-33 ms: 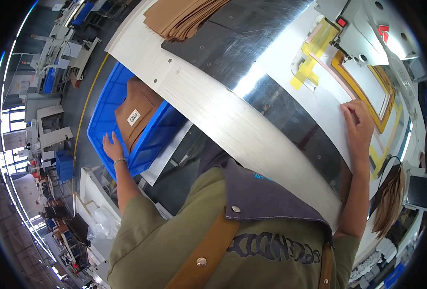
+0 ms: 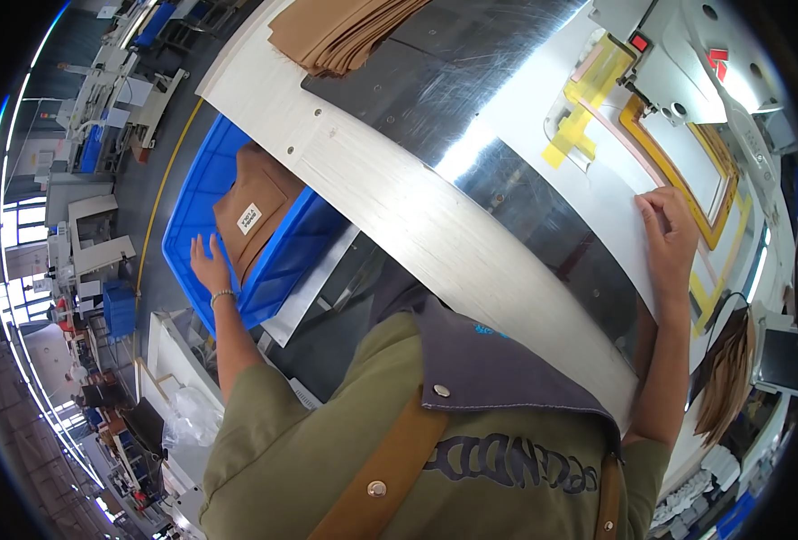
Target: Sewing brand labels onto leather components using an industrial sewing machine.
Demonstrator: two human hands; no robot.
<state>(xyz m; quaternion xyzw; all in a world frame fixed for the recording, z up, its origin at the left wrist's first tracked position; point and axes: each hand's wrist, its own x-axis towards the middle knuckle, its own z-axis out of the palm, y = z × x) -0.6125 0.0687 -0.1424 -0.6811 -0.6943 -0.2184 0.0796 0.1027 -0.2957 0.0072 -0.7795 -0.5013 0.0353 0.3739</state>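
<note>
My left hand (image 2: 210, 268) reaches over the blue bin (image 2: 181, 229) at the left, fingers spread and holding nothing. Beside its fingertips, brown fabric pieces (image 2: 268, 202) lie in the bin, with a small white label (image 2: 249, 219) on the top one. My right hand (image 2: 671, 229) rests on the white work plate (image 2: 617, 216), its fingers curled in. The yellow-edged frame (image 2: 707, 211) is right beside it, and a pinkish strip (image 2: 637, 148) runs up to it. Whether the curled fingers grip anything is hidden.
A stack of brown fabric (image 2: 340, 36) lies on the metal table (image 2: 399, 184) at the top. The white machine head (image 2: 687, 81) overhangs the plate at the upper right. Yellow tape (image 2: 572, 135) marks the plate. More brown pieces (image 2: 727, 373) hang at the right.
My left hand has shifted slightly up over the bin. The right hand has stayed in place.
</note>
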